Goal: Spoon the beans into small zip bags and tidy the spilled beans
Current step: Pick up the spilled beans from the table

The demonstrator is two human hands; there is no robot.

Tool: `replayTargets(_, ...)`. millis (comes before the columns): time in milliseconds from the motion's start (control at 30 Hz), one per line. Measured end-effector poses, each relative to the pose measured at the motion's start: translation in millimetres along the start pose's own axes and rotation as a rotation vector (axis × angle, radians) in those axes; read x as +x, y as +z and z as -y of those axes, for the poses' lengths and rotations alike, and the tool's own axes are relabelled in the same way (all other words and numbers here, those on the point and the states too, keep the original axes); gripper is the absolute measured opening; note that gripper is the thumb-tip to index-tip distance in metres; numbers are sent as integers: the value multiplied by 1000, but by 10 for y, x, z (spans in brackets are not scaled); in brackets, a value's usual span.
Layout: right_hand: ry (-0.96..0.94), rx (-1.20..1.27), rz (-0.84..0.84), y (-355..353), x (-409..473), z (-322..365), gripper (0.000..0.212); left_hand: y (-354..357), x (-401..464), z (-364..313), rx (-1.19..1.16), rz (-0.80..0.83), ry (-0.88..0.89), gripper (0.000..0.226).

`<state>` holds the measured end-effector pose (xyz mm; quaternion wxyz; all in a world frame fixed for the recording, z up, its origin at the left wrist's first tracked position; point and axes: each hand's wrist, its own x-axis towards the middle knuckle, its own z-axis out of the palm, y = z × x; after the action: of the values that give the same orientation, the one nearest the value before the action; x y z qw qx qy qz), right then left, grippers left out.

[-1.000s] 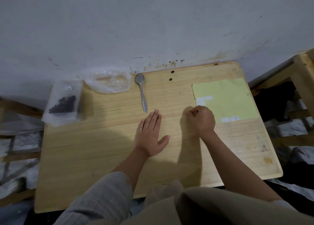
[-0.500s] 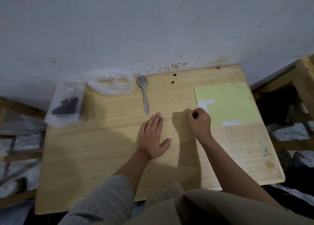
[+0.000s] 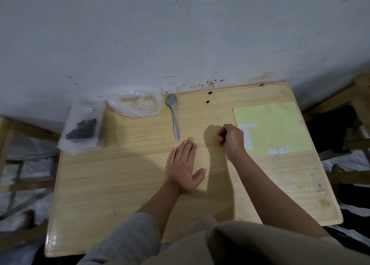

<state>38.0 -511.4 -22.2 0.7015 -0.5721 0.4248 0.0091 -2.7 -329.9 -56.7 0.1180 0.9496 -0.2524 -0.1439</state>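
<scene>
My left hand (image 3: 185,166) lies flat and open on the wooden table (image 3: 112,184), fingertips just short of the handle of a metal spoon (image 3: 173,118). My right hand (image 3: 233,139) is a closed fist at the left edge of a yellow-green sheet (image 3: 280,128), its fingers pinched on a small dark bean. Two loose dark beans (image 3: 208,97) lie near the table's far edge. A small zip bag (image 3: 82,128) with dark beans inside hangs over the far left corner.
A crumpled clear plastic bag (image 3: 135,104) sits against the wall left of the spoon. White stickers (image 3: 277,151) are on the sheet. Wooden frames (image 3: 358,96) flank the table on both sides.
My right hand has slid a little left, off the sheet, with the fist turned so the pinched fingers face left. My left hand has stayed flat in place.
</scene>
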Motion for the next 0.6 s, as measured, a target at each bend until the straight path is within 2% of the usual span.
replayTargets(200,-61,-152,10,168,236,151,52,-138,363,-105,1,-132,55,63)
replayTargets(267,-123,-201,-7,235,324,196,53,-187,531,-113,16,-158,52,67)
replayTargets(400,-323,-459,-63,311,473,292,58,-222,802,-113,7,-127,32,76)
replayTargets(600,-509,-709,-70,372,664,376,47,-81,929,-129,89,-21,38,86)
